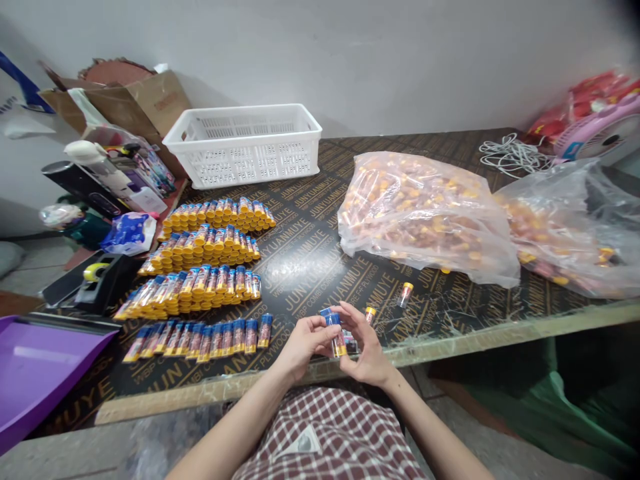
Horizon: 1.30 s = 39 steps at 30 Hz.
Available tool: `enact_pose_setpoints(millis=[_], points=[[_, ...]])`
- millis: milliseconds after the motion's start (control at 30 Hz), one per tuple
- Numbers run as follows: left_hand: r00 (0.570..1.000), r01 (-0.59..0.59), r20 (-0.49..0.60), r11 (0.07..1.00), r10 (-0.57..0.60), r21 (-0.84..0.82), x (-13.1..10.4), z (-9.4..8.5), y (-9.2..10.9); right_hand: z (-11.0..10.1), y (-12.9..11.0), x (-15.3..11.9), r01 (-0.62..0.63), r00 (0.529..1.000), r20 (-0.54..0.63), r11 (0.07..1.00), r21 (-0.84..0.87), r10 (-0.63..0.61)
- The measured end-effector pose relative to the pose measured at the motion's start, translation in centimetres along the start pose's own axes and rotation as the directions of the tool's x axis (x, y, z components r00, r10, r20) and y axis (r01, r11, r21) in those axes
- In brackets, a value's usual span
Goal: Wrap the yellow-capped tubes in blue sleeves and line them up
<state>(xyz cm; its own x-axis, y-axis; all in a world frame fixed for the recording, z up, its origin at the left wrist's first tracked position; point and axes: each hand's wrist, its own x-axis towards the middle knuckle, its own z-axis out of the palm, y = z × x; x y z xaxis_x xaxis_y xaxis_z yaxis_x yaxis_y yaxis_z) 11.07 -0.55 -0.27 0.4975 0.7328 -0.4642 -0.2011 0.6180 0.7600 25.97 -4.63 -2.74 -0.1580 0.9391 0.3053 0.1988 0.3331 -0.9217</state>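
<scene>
Near the table's front edge, a small clear tube [336,333] with a blue wrap at its top and a yellow cap at its bottom is between my hands. My left hand [306,343] pinches its upper left side. The fingers of my right hand [366,347] curl round its right side. Behind my right hand lie a yellow-capped tube [370,315] and a partly hidden one. Farther right is a loose clear tube [405,295] with a yellow cap. Several rows of blue-and-yellow tubes [215,283] lie at the left, stacked in the back rows; the front row [207,340] is a single layer.
A white plastic basket [250,157] stands at the back. Plastic bags of yellow-capped tubes [425,213] [565,233] lie at the right, near a white cord [515,155] and pink fan [600,130]. A tape dispenser [95,283] and purple dustpan [45,373] are at the left.
</scene>
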Motion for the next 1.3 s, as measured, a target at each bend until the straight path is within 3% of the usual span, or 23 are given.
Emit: enact_pose_setpoints(millis=[367,433,500,567,633,700,767,833,967,1100,1133,1233,1300], points=[[1.000,0.000,-0.018,0.999,0.001,0.042,0.0,0.2,0.0,0.2,0.2,0.0,0.005,1.000,-0.007,0.998,0.055,-0.005],[0.999,-0.009,-0.034,0.995,0.012,0.095,0.0,0.0,0.0,0.1,0.1,0.1,0.003,1.000,0.022,0.999,0.039,-0.004],[0.990,-0.057,-0.113,0.967,0.087,0.250,0.0,-0.6,0.1,-0.4,0.0,0.2,0.008,0.999,0.048,1.000,-0.010,-0.008],[0.933,-0.108,-0.229,0.824,0.277,0.556,-0.2,-1.8,0.3,-1.3,0.2,0.5,-0.003,1.000,0.017,0.995,-0.098,0.004],[0.822,-0.060,-0.244,0.504,0.514,0.861,-0.6,-3.5,0.4,-2.6,0.8,0.8,-0.049,0.996,-0.086,0.976,-0.214,0.031],[0.733,0.072,-0.163,0.163,0.660,0.984,-1.1,-5.1,0.4,-4.3,1.9,1.2,-0.114,0.977,-0.209,0.926,-0.361,0.038],[0.691,0.188,-0.098,-0.047,0.716,0.981,-1.5,-6.5,0.1,-6.3,3.5,1.6,-0.174,0.950,-0.313,0.839,-0.516,0.005],[0.665,0.277,-0.087,-0.138,0.742,0.951,-1.8,-7.4,-0.2,-8.6,5.1,1.8,-0.263,0.913,-0.407,0.717,-0.646,-0.032],[0.633,0.362,-0.104,-0.174,0.767,0.916,-1.7,-7.8,-0.4,-12.8,7.4,1.8,-0.454,0.832,-0.554,0.530,-0.716,-0.036],[0.650,0.281,-0.065,-0.160,0.757,0.946,-0.8,-6.5,0.3,-15.1,8.3,1.9,-0.551,0.792,-0.610,0.469,-0.690,0.033],[0.680,0.213,-0.041,-0.144,0.732,0.966,-0.5,-6.0,0.5,-15.3,8.5,2.0,-0.570,0.785,-0.617,0.460,-0.681,0.059],[0.830,-0.064,0.069,-0.028,0.554,0.998,1.0,-4.0,0.1,-15.3,8.9,2.5,-0.601,0.778,-0.610,0.461,-0.653,0.151],[0.895,-0.155,0.114,0.062,0.432,0.986,2.0,-2.8,-0.6,-15.0,9.0,3.0,-0.603,0.782,-0.589,0.485,-0.633,0.204]])
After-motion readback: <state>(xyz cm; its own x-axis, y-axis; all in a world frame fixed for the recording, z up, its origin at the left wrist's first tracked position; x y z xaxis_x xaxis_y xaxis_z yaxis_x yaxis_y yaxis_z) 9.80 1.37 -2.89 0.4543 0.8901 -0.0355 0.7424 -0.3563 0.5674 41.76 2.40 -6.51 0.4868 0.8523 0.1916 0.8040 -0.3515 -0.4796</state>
